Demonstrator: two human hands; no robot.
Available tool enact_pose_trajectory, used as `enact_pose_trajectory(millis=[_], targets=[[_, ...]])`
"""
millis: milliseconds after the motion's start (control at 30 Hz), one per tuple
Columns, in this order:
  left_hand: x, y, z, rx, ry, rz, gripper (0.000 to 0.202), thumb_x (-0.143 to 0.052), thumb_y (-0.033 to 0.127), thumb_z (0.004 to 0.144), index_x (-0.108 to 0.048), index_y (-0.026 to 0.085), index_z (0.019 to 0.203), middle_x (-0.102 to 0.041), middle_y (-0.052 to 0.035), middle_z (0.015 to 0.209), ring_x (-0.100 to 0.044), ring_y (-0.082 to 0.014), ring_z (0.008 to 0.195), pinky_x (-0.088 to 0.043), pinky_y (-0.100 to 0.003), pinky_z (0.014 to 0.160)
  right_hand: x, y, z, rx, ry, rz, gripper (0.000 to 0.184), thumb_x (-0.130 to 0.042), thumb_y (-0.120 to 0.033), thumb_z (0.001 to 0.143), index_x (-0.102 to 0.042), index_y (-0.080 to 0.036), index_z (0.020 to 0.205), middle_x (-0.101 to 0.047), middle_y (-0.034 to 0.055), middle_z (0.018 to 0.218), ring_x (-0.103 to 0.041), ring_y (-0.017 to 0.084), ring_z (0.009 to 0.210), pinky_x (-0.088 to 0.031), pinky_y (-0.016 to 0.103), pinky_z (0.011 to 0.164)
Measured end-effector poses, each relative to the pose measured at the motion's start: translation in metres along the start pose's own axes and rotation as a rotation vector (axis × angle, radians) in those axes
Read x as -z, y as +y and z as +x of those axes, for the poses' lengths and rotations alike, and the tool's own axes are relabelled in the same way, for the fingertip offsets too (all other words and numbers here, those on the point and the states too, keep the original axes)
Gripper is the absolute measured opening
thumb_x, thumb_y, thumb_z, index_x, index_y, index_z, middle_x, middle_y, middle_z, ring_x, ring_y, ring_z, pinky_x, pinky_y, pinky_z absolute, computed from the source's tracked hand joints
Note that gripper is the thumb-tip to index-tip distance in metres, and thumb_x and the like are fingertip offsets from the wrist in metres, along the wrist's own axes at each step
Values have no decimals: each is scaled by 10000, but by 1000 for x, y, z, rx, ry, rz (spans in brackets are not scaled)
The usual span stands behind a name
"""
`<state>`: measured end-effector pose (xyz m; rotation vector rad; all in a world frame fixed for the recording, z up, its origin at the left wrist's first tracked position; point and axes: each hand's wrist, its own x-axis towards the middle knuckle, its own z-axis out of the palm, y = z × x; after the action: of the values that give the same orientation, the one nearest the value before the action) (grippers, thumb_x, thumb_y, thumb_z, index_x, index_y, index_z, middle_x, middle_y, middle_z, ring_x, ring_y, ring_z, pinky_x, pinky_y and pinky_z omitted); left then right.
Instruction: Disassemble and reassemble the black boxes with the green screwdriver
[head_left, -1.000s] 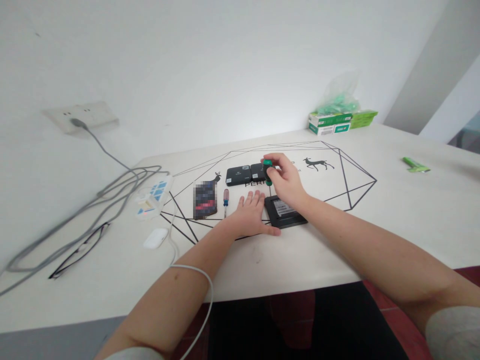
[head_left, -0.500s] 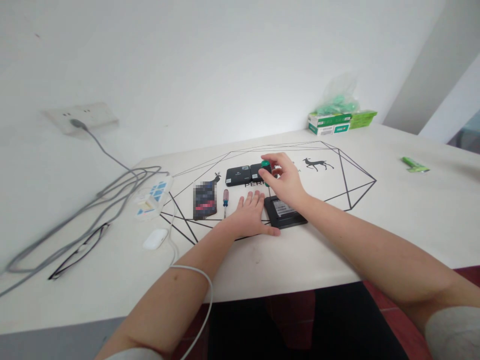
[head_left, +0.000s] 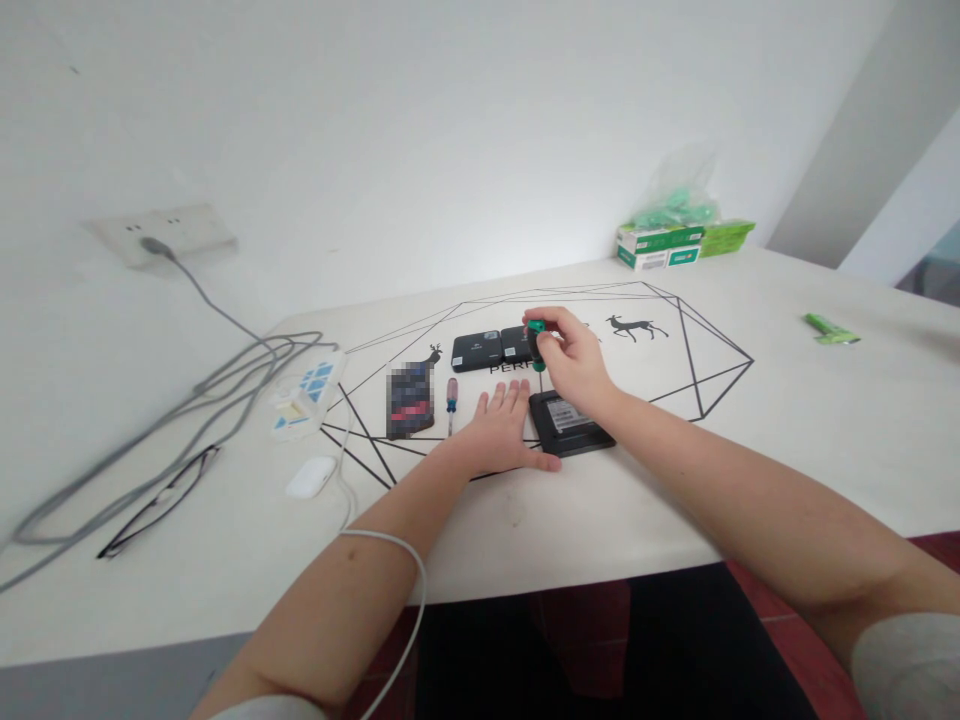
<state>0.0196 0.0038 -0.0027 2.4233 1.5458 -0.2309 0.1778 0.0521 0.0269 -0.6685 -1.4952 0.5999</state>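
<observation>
My right hand [head_left: 571,364] is closed round the green-and-black handle of a screwdriver [head_left: 535,343], held upright with its shaft pointing down at the far left corner of a flat black device [head_left: 571,424] with a white label. My left hand [head_left: 506,432] lies flat on the table [head_left: 675,480], fingers spread, its thumb against the device's near left edge. A second screwdriver [head_left: 451,399] with a red and blue handle lies just left of my left hand.
Two more black devices [head_left: 495,348] lie behind the screwdriver. A blurred dark card [head_left: 410,401], a power strip [head_left: 307,392] with grey cables, a white earbud case [head_left: 311,477] and glasses [head_left: 154,500] sit to the left. Green boxes [head_left: 679,242] stand at the back right.
My right fingers turned on the screwdriver handle, opening slightly half a second ago and closing on it again now. My left hand and the black device have stayed put.
</observation>
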Motion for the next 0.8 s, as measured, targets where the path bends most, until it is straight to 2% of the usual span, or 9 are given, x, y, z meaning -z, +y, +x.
enact_pose_trajectory(millis=[100, 233, 333, 433, 533, 700, 800], targets=[[3, 1, -1, -8, 2, -11, 1478, -517, 1007, 684, 154, 127, 1664, 84, -247, 1723, 84, -448, 1592, -54, -619, 1265, 0, -1, 0, -6, -6, 3, 265, -528, -213, 888, -700, -241, 1088, -760, 54, 1078, -709, 209, 964, -604, 395, 832], [5, 1, -1, -22, -17, 6, 1391, -509, 1005, 701, 92, 226, 1685, 87, -211, 1732, 80, -481, 1582, -71, -653, 1249, 0, -1, 0, 8, -17, -10, 228, -550, -239, 903, -691, -245, 1083, -746, 51, 1069, -691, 207, 964, -598, 392, 838], [4, 0, 0, -24, -2, 8, 1383, -528, 996, 700, 89, 249, 1686, 77, -192, 1740, 72, -484, 1582, -77, -655, 1248, 0, -2, 1, 73, 3, -69, 202, -639, -290, 882, -691, -253, 1074, -699, 58, 1084, -658, 210, 969, -590, 374, 795], [2, -1, 0, -33, 3, 7, 1376, -528, 996, 701, 74, 250, 1688, 71, -185, 1742, 70, -481, 1584, -81, -653, 1250, 1, -2, 1, 134, 16, -156, 213, -714, -296, 839, -704, -260, 1048, -645, 55, 1033, -619, 200, 892, -572, 360, 734], [2, -2, 0, -32, 0, 6, 1375, -529, 997, 700, 69, 252, 1689, 73, -185, 1741, 67, -477, 1586, -79, -653, 1251, 1, -2, 0, 136, 24, -179, 235, -682, -262, 851, -698, -271, 1085, -636, 47, 1001, -612, 197, 861, -564, 365, 729], [4, 0, -1, -35, 0, 2, 1387, -513, 1008, 699, 77, 236, 1688, 71, -206, 1737, 68, -482, 1584, -80, -653, 1251, 0, -2, -3, 121, 14, -99, 267, -557, -201, 899, -677, -268, 1128, -693, 53, 1082, -649, 218, 966, -562, 400, 833], [4, 0, -2, -33, -3, 0, 1383, -512, 1004, 704, 80, 234, 1688, 70, -201, 1738, 74, -479, 1583, -81, -654, 1251, 0, -3, -4, 145, 3, -106, 230, -534, -224, 936, -685, -268, 1104, -692, 57, 1076, -646, 223, 991, -557, 409, 857]])
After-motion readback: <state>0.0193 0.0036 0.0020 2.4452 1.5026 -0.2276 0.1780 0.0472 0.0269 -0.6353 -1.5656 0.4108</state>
